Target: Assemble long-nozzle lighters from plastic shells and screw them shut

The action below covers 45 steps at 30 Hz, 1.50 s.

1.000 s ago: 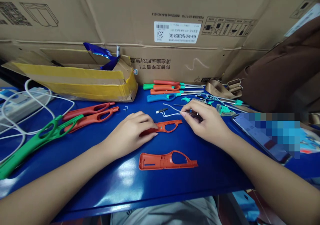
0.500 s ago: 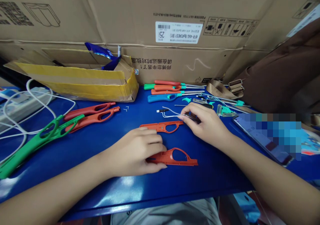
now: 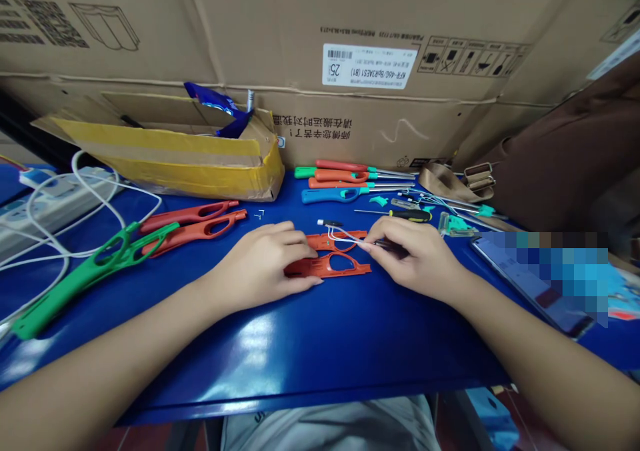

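Note:
My left hand (image 3: 273, 261) is closed around the handle end of an orange lighter shell half (image 3: 350, 271), which lies hollow side up on the blue table. Just behind it lies a second orange shell half (image 3: 345, 239), partly hidden by my left fingers. My right hand (image 3: 407, 247) pinches a small dark igniter with thin white wires (image 3: 345, 235), and most of its body is hidden in the fingers. The wires reach left over the rear shell to a small black-and-white end piece (image 3: 330, 223).
Assembled lighters (image 3: 345, 177) lie at the back. A screwdriver (image 3: 410, 215) and green parts (image 3: 455, 224) are behind my right hand, a phone (image 3: 530, 284) to its right. Red, orange and green shells (image 3: 95, 274) lie left, near white cables and a yellow-taped box (image 3: 200, 161).
My left hand has moved the front orange shell half away from me, close to the rear one. My right hand keeps its pinch on the igniter, with the wires now over the rear shell.

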Available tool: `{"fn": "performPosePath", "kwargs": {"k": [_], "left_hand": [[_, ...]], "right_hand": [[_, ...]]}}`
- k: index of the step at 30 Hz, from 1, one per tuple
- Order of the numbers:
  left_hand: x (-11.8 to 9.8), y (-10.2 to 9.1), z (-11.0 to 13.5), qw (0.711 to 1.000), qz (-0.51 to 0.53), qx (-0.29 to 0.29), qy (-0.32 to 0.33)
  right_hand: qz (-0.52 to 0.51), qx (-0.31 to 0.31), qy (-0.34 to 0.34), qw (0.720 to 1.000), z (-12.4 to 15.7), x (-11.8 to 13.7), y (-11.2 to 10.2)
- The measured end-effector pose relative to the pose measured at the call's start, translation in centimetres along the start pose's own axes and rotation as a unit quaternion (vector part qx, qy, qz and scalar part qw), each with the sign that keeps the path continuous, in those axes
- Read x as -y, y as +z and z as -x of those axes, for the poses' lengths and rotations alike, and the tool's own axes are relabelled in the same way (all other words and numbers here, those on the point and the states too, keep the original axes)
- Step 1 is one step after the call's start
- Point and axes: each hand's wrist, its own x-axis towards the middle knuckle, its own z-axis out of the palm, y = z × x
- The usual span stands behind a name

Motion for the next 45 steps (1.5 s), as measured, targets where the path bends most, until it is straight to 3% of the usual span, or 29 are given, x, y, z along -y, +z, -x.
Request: {"fn": "performPosePath", "kwargs": {"k": [3,5,8,12,21,23,33,40,45], "left_hand": [[-0.1,0.1,-0.1,0.994,0.082,-0.052,-0.046],[-0.5,0.2,-0.3,0.975,0.179,-0.079,-0.106],[-1.3,0.3,-0.6,0.920,0.328,-0.081,-0.196],[-2.2,0.3,-1.0,0.829,0.486,-0.040,-0.275],[-3.2,0.8,-1.2,0.695,0.631,-0.013,-0.344],[-3.4,0.7,-1.2,0.677,0.647,-0.016,-0.351],[-3.2,0.9,-1.0,0.704,0.618,-0.071,-0.343],[-3.2,1.1,-0.9,0.741,0.587,-0.095,-0.312],[-3.4,0.9,-0.9,0.748,0.581,-0.090,-0.307]], "right_hand": [[0.000,0.027,-0.024,0.999,0.1,-0.1,-0.1],[-0.001,0.038,-0.032,0.999,0.1,-0.1,-0.1],[-0.019,0.056,-0.044,0.997,0.0,0.0,0.1],[-0.036,0.084,-0.073,0.993,-0.1,0.1,0.4],[-0.020,0.120,-0.070,0.990,0.2,0.3,0.8],[-0.020,0.126,-0.072,0.989,0.2,0.4,0.9],[-0.084,0.122,-0.038,0.988,0.2,0.6,0.8],[-0.088,0.097,-0.022,0.991,0.2,0.6,1.1],[-0.104,0.154,-0.049,0.981,0.0,0.4,1.0]]}}
